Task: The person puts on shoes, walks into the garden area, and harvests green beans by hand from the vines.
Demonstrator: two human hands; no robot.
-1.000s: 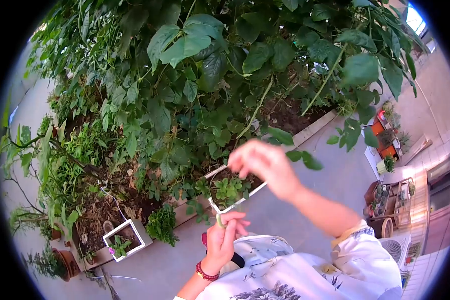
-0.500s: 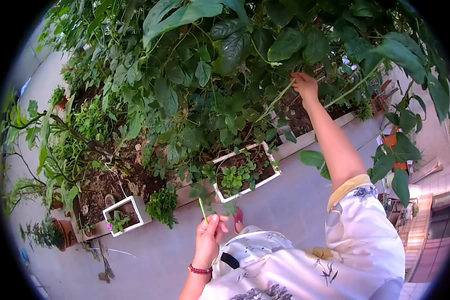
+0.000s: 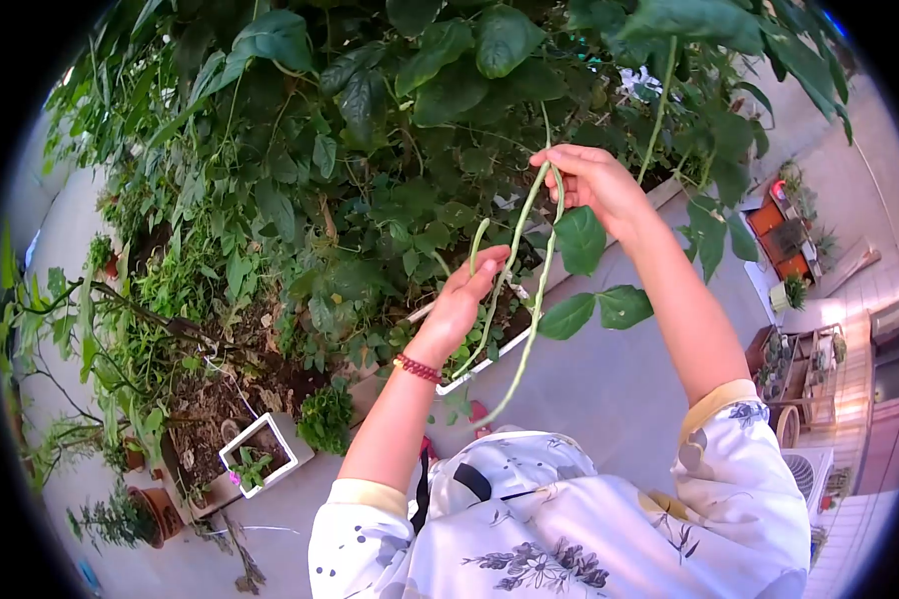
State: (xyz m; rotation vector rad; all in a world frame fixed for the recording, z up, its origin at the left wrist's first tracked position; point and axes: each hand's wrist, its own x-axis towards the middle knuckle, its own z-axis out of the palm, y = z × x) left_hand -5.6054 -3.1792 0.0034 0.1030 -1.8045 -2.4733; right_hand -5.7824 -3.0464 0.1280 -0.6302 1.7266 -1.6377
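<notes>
Two long green bean pods (image 3: 534, 309) hang side by side below the leafy vine (image 3: 449, 80). My right hand (image 3: 591, 180) pinches them near their top ends, thumb and fingers closed. Lower and to the left, my left hand (image 3: 467, 295) has a short piece of green pod (image 3: 478, 243) sticking up from its fingers, and it lies close beside the left long pod. Whether it touches that pod is unclear. Another long pod (image 3: 659, 110) hangs to the right of my right hand.
A white planter box (image 3: 499, 357) is partly behind my left hand and the pods. A white square pot (image 3: 288, 444) and a clay pot (image 3: 162, 514) stand at lower left. Shelves with small pots (image 3: 804, 374) and an orange planter (image 3: 777, 238) are on the right.
My right hand has moved slightly left and down and now holds the two long pods. My left hand has risen toward them with its short piece of pod.
</notes>
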